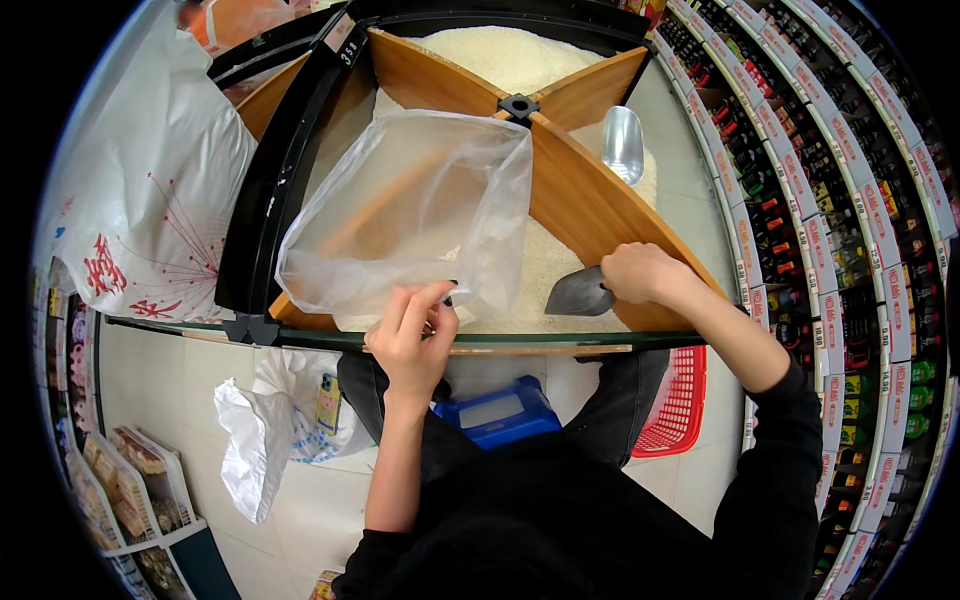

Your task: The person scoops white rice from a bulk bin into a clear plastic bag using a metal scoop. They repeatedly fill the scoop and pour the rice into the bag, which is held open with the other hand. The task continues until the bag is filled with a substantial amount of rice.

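A clear plastic bag [491, 180] spreads over the near compartment of a grain bin, its rim pinched between the thumb and fingers of my left hand [409, 341]. My right hand [643, 271] grips a dark grey scoop [579, 294] by its handle end, beside the wooden divider [592, 206]. The scoop's blade points left, just over the pale rice [553, 259]. Whether it touches the grains, I cannot tell. Part of the rice and of a wooden panel shows blurred through the bag. Nearest me runs the bin's glass front edge [525, 340].
A shiny metal scoop [622, 146] rests in the right compartment. Left of the bin's black rim [262, 202] stands a large white sack [142, 195]. Below are a blue plastic object [502, 412], a red basket [681, 405] and a phone [328, 403] on white bags. Bottle-filled shelves [780, 225] line the right.
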Available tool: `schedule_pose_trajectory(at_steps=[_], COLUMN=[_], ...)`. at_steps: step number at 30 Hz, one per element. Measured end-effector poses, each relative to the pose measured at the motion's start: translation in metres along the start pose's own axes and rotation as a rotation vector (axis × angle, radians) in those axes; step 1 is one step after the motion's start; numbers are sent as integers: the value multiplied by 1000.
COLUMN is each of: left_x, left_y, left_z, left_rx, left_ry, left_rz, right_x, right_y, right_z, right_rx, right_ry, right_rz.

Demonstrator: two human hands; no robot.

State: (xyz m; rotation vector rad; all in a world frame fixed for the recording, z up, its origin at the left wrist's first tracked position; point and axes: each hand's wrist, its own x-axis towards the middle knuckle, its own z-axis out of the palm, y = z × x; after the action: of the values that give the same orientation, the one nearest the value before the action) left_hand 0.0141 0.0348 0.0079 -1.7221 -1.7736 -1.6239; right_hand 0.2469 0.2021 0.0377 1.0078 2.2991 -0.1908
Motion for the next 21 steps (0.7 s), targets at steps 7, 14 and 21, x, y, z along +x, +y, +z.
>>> schedule_pose_trajectory(at_steps=[7, 14, 21], left_x=[1, 0, 1], left_y=[1, -1, -1], left_z=[1, 3, 5], left_rx=[35, 27, 31], left_ry=[-30, -19, -16], left_rz=[59, 56, 42], right_x=[76, 89, 58], right_y=[-7, -5, 20], right_z=[14, 47, 58], right_rx=[42, 75, 303], right_ry=[44, 164, 89], right_rz=[-72, -70, -5])
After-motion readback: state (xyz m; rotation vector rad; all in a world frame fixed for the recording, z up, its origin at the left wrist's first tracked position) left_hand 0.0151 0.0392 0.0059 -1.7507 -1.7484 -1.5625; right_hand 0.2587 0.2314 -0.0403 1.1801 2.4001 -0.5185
